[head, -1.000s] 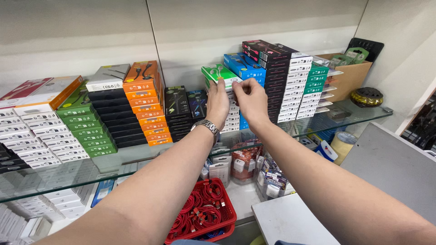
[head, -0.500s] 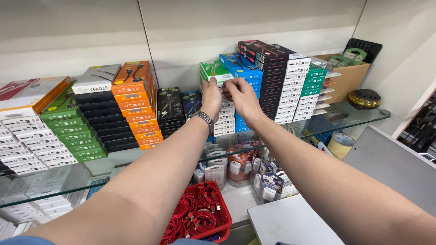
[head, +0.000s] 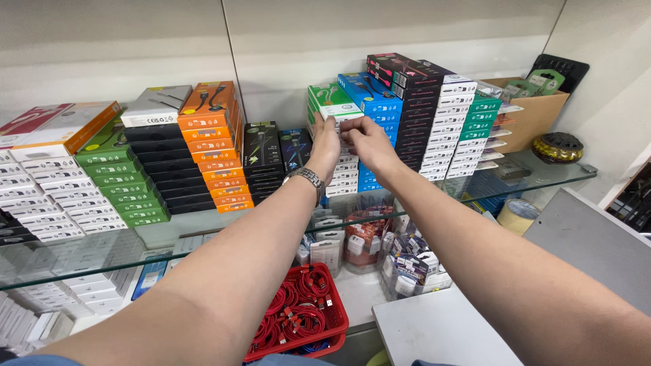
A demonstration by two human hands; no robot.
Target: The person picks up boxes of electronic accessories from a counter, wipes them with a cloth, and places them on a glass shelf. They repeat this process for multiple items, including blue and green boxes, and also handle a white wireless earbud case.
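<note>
Both forearms are bare, with no sleeves showing along their length. The left hand [head: 324,146] has a metal link wristwatch band [head: 306,178], silver-grey, strapped around its wrist. The right hand [head: 366,142] carries no watch or ring that can be seen. A strip of blue cloth [head: 41,360] shows at the bottom edge.

a glass shelf [head: 542,177] carries stacked product boxes: white [head: 47,196], green [head: 125,183], black [head: 163,169], orange [head: 217,163], blue [head: 373,102], alongside a cardboard box [head: 536,118] and round tin [head: 557,147].
</note>
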